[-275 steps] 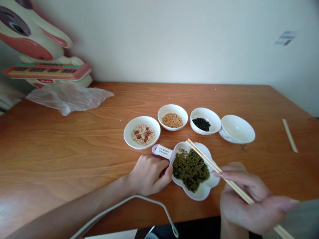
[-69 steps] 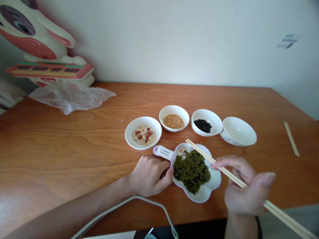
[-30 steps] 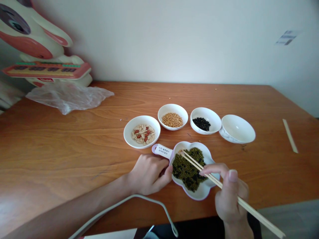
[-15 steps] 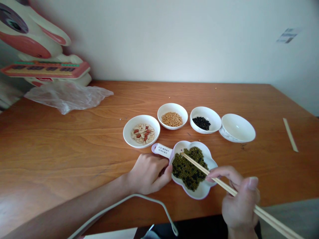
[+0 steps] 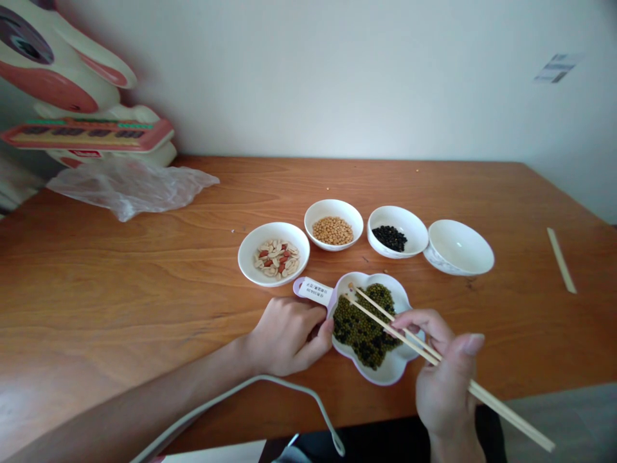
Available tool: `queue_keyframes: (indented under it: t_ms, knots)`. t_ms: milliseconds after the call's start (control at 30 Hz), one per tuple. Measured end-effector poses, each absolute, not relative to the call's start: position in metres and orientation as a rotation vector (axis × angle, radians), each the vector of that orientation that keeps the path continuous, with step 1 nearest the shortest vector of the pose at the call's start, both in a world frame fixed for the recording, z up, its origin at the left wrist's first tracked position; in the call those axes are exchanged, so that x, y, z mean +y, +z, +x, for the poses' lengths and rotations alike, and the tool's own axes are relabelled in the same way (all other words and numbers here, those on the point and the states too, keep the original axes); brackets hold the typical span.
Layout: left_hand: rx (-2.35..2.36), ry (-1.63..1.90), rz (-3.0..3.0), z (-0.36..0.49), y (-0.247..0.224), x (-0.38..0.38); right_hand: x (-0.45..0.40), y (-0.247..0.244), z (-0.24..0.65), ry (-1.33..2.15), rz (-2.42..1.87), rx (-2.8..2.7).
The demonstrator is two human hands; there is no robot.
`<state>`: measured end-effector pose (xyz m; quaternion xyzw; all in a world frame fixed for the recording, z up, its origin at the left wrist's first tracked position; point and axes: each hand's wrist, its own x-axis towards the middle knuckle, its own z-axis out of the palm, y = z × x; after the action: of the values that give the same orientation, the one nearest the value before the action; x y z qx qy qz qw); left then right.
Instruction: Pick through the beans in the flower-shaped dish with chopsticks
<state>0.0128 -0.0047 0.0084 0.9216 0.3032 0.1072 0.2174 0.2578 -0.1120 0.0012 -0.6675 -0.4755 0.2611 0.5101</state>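
Your right hand [image 5: 446, 379] grips chopsticks [image 5: 385, 318], tips at eleven o'clock, over the beans; your left hand [image 5: 289, 334] pinches the flower dish [image 5: 393, 370], partly hidden.

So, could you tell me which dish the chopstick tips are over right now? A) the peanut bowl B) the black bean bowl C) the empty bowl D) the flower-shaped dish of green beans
D: the right hand holds the chopsticks with their tips over the green beans in the flower-shaped dish, whose rim the left hand touches.

Dark green beans [image 5: 366, 321], white dish [image 5: 393, 370]
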Motion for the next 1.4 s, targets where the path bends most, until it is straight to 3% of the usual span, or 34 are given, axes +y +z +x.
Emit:
queue_keyframes:
  t_ms: [367,733,1133,1233,1300,1400]
  knots:
    - [0.850,0.283,2.548,0.014,0.010,-0.005,-0.105,0.029,0.229,0.543,-1.647,-1.016]
    - [0.847,0.283,2.548,0.014,0.012,-0.005,-0.105,0.003,0.234,0.138,-1.228,-1.249]
    - [0.837,0.274,2.560,0.014,0.011,-0.004,-0.072,0.055,0.249,-0.145,-1.141,-1.007]
    - [0.837,0.270,2.561,0.014,0.010,-0.004,-0.040,0.060,0.241,-0.033,-1.188,-0.981]
    - [0.844,0.266,2.562,0.014,0.010,-0.005,-0.025,0.059,0.237,0.222,-1.306,-1.050]
    - [0.859,0.272,2.571,0.014,0.011,-0.005,-0.023,0.055,0.242,0.247,-1.263,-1.057]
